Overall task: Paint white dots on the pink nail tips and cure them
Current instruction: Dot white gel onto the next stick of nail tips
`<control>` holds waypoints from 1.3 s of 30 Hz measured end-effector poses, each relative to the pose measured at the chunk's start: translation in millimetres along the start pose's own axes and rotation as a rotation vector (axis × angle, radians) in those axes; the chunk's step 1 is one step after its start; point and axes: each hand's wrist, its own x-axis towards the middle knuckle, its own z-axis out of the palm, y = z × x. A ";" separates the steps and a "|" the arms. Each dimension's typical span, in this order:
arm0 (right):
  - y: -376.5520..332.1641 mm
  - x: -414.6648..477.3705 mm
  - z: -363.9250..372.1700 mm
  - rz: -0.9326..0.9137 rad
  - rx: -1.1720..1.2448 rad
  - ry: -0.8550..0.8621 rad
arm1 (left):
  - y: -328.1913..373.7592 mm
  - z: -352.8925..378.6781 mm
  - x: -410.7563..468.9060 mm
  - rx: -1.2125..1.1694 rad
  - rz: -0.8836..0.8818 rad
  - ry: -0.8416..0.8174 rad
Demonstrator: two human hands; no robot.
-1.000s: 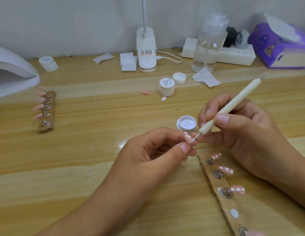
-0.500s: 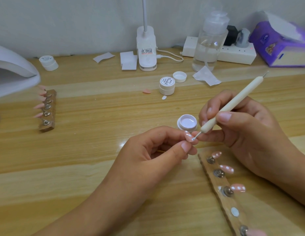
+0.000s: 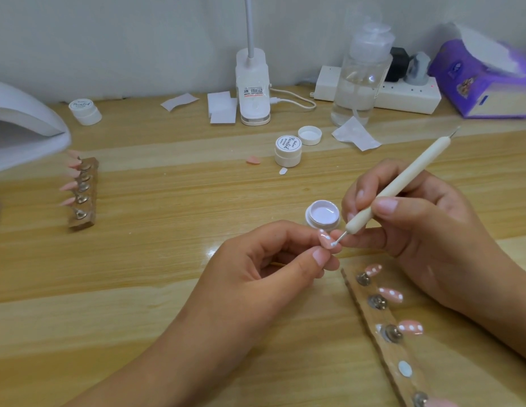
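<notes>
Left hand (image 3: 273,265) holds a small pink nail tip (image 3: 326,240) pinched between thumb and forefinger, low at centre above the light wooden table (image 3: 167,230). White dots show on the tip's upper face. Right hand (image 3: 417,230) grips a cream-white dotting pen (image 3: 403,180) in a writing hold, thumb and fingers curled round the lower shaft. The pen's fine point, loaded with white, touches the held tip near its lower edge. Just behind the two hands stands a small open white jar of white gel (image 3: 323,214), upright on the table. Near the right forearm lies a brown wooden holder strip with metal studs (image 3: 382,327), running toward the bottom edge. Three dotted pink tips (image 3: 391,295) are fixed along its right side, apart from one another. A second brown wooden holder block (image 3: 84,195) stands well to the left, carrying plain pink tips, its far end beside the white curing lamp (image 3: 23,127) at the left edge. Further back are a closed white jar (image 3: 288,151), a loose white lid (image 3: 309,135) just beside it, and one loose pink tip (image 3: 253,160) lying on the table left of that jar.
</notes>
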 end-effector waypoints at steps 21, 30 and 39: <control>2.9 8.4 -3.6 -0.229 -0.327 0.281 | 6.1 2.6 -1.0 0.017 -0.042 0.019; 7.6 5.1 0.6 -0.213 -0.643 0.164 | 6.8 2.2 -1.8 0.025 -0.051 0.025; 6.4 5.6 2.3 -0.176 -0.690 0.098 | 6.7 1.8 -1.9 0.033 -0.052 0.030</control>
